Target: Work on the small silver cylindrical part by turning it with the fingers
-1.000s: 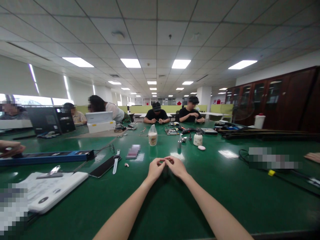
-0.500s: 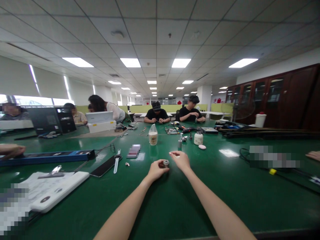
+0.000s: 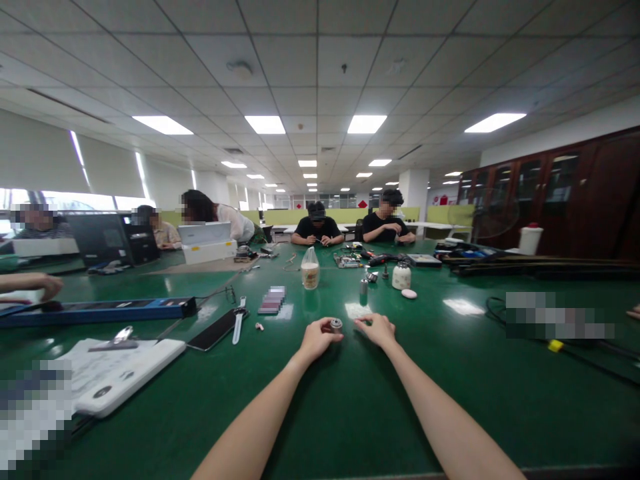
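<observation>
A small silvery metal cylinder (image 3: 336,326) with a round hole in its top stands upright on the green table. My left hand (image 3: 318,338) is closed around its left side, thumb in front. To the right of it, apart from the cylinder, my right hand (image 3: 379,329) hovers low over the table. Its thumb and index finger come together toward the left; whatever may be between the tips is too small to make out. Beyond my hands stands a taller metal cylinder (image 3: 363,291), beside small dark metal parts (image 3: 371,276).
Ahead are a bagged cup (image 3: 310,272), a white jar (image 3: 401,276) and its pink lid (image 3: 409,294). At left lie a clipboard (image 3: 113,341), a dark tablet (image 3: 213,331), a watch (image 3: 239,325) and a long blue bar (image 3: 115,309). Cables (image 3: 570,363) lie right; other people sit around.
My right hand has drawn back to the right and lower, away from the tall cylinder, which now shows fully. My left hand keeps its hold on the small cylinder. The view has shifted slightly.
</observation>
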Demonstrator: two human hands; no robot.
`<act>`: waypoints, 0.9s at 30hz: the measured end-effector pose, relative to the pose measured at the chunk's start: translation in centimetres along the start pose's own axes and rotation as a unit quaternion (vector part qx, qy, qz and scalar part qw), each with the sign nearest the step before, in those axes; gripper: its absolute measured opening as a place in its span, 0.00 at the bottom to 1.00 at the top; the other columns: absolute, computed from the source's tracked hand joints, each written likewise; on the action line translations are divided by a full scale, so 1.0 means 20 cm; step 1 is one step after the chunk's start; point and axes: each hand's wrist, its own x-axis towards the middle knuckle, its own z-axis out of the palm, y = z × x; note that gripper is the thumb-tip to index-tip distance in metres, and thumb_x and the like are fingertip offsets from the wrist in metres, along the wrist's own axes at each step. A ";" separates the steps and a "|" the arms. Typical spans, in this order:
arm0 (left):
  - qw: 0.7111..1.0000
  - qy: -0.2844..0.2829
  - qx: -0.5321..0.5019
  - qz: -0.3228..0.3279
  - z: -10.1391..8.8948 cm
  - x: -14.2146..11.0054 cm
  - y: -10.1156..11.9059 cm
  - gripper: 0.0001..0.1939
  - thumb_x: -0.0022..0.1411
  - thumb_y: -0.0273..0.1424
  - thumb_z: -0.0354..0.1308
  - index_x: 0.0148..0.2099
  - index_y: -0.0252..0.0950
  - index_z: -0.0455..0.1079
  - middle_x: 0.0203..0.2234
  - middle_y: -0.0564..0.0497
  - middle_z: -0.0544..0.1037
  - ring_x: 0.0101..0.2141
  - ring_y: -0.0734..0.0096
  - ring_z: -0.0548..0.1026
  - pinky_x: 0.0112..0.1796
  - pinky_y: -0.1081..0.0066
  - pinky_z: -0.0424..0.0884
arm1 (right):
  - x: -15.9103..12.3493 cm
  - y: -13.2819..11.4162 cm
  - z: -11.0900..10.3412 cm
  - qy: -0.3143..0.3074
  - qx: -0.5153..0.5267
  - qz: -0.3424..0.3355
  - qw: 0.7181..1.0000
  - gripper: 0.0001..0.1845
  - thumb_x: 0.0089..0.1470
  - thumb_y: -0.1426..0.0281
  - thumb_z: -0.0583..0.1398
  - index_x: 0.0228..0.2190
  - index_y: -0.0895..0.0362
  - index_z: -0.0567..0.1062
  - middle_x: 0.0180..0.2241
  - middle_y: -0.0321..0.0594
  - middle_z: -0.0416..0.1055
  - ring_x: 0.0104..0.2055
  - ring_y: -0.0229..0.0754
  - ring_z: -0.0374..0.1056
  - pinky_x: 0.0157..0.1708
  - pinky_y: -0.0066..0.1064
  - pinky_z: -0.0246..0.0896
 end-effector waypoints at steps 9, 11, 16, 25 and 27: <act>1.000 -0.005 0.001 0.001 0.00 0.01 -0.01 0.12 0.68 0.32 0.59 0.52 0.33 0.70 0.46 0.46 0.76 0.42 0.63 0.78 0.42 0.58 0.76 | -0.02 -0.19 0.12 -0.068 0.124 -0.143 0.980 0.11 0.64 0.66 0.59 0.45 0.59 0.74 0.45 0.42 0.74 0.42 0.43 0.73 0.42 0.40 0.72; 1.000 -0.006 -0.002 0.003 0.00 0.01 -0.02 0.12 0.68 0.32 0.59 0.52 0.33 0.70 0.46 0.46 0.76 0.42 0.63 0.78 0.42 0.58 0.76 | -0.04 -0.20 0.12 -0.068 0.123 -0.152 0.978 0.11 0.64 0.66 0.59 0.45 0.59 0.74 0.45 0.42 0.74 0.42 0.43 0.73 0.43 0.41 0.72; 1.000 -0.007 -0.015 0.005 0.00 0.01 -0.03 0.12 0.68 0.32 0.59 0.52 0.33 0.70 0.46 0.46 0.76 0.42 0.62 0.78 0.42 0.58 0.76 | -0.07 -0.20 0.12 -0.057 0.091 -0.149 0.983 0.11 0.64 0.66 0.59 0.45 0.58 0.74 0.46 0.42 0.74 0.43 0.43 0.73 0.44 0.41 0.71; 0.998 0.009 -0.056 -0.003 -0.03 0.02 0.00 0.13 0.68 0.33 0.58 0.52 0.33 0.70 0.46 0.46 0.76 0.41 0.63 0.78 0.41 0.59 0.76 | -0.09 -0.23 0.11 -0.036 0.069 -0.133 0.988 0.11 0.64 0.65 0.58 0.44 0.57 0.75 0.46 0.42 0.74 0.43 0.43 0.72 0.45 0.41 0.70; 0.998 0.026 -0.062 -0.006 -0.04 0.03 0.01 0.14 0.68 0.33 0.58 0.53 0.34 0.69 0.47 0.46 0.76 0.41 0.63 0.78 0.41 0.59 0.77 | -0.10 -0.24 0.09 -0.038 0.065 -0.131 0.989 0.11 0.64 0.65 0.58 0.44 0.57 0.75 0.46 0.42 0.74 0.44 0.43 0.72 0.46 0.41 0.70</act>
